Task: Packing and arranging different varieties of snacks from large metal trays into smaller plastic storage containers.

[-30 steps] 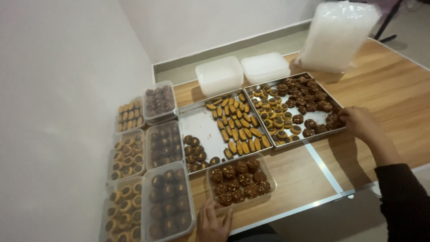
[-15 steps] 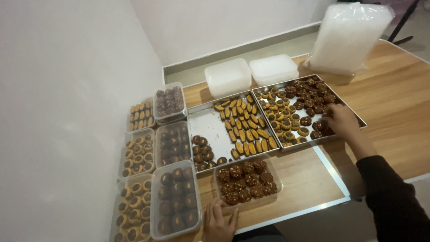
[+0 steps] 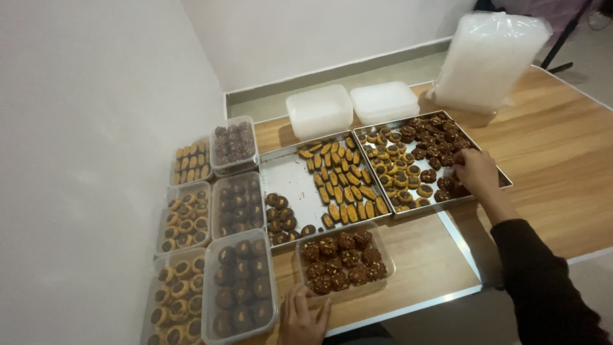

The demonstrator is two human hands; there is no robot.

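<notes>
My right hand (image 3: 476,171) rests in the right metal tray (image 3: 502,181), its fingers curled over the dark chocolate cookies (image 3: 434,134) near the tray's right side. Whether it holds one is hidden. My left hand (image 3: 301,316) lies at the table's near edge with fingers apart, its tips touching the front rim of an uncovered clear container (image 3: 390,268). That container is filled with dark, nut-topped cookies (image 3: 341,259). The right tray also carries round yellow-rimmed cookies (image 3: 393,169).
A middle tray (image 3: 287,176) holds orange oblong cookies (image 3: 338,176) and a few dark ones. Several lidded cookie boxes (image 3: 239,287) line the wall at left. Two white empty containers (image 3: 317,110) and a bagged stack of clear plastic ware (image 3: 488,57) stand at the back.
My right hand has slid from the tray's near right corner up and inward onto the dark cookies. My left hand has stayed at the container's front.
</notes>
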